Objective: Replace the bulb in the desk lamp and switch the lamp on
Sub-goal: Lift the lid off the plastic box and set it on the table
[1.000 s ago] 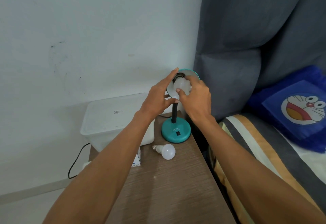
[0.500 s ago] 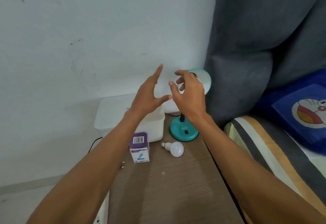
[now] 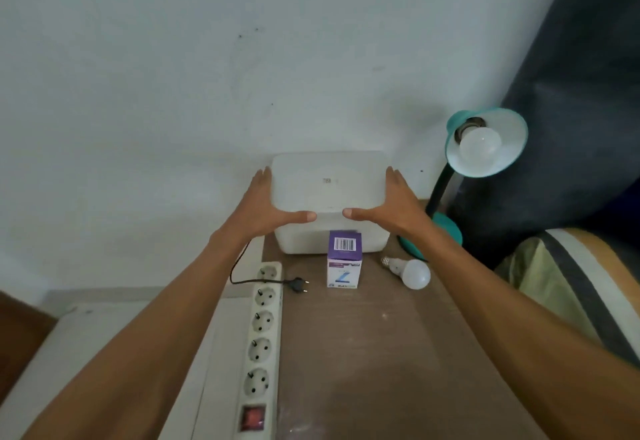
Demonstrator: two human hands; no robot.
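Note:
The teal desk lamp (image 3: pixel 509 135) stands at the table's back right with a white bulb (image 3: pixel 479 147) seated in its socket, unlit. Its black plug (image 3: pixel 298 284) lies loose on the table, beside the power strip (image 3: pixel 261 335). A second white bulb (image 3: pixel 414 273) lies on its side near the lamp base (image 3: pixel 446 228). My left hand (image 3: pixel 266 207) and my right hand (image 3: pixel 394 206) are spread, fingers apart, on either side of a white box (image 3: pixel 329 183); I cannot tell whether they touch it. Neither hand holds a bulb.
A purple and white bulb carton (image 3: pixel 344 266) stands in front of the white box. The wooden table (image 3: pixel 381 353) runs toward me. A striped bed (image 3: pixel 571 284) and a dark grey headboard (image 3: pixel 571 93) border the right side. The wall is close behind.
Both hands have left the lamp's bulb and moved left and down to flank the white box. The view has shifted left, and now shows the power strip and the loose plug.

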